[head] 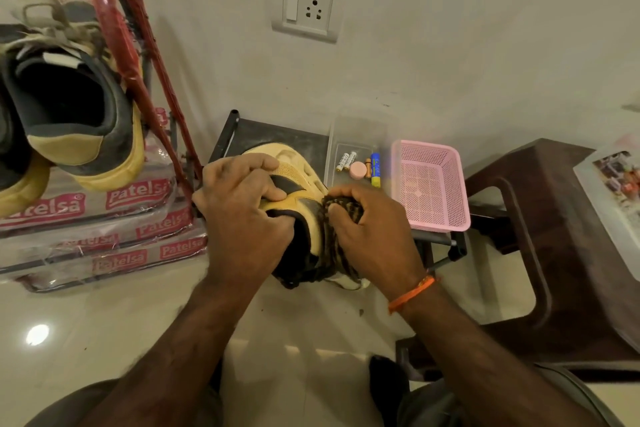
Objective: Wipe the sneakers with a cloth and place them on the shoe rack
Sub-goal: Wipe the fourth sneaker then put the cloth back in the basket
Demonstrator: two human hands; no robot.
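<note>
Near the centre of the view, the left hand grips a yellow-and-black sneaker, its fingers curled over the upper and the thumb pressed against the side panel. The sneaker rests on a small dark tabletop with its toe pointing toward twelve o'clock, at the wall. At three o'clock of the sneaker, touching its side, the right hand holds a dark patterned cloth bunched in closed fingers; the cloth trails down toward six o'clock under the wrist, which wears an orange thread band.

At one o'clock of the sneaker sits a clear tray holding batteries, a blue-and-yellow stick and a round pink item. Just beside it, at three o'clock, stands a pink mesh basket. A brown plastic stool stands farther out at three o'clock.

At ten o'clock, the shoe rack, with a red frame and shelves wrapped in printed plastic, carries a second sneaker of what looks like the same colouring, heel toward the camera. A wall socket is at twelve o'clock.
</note>
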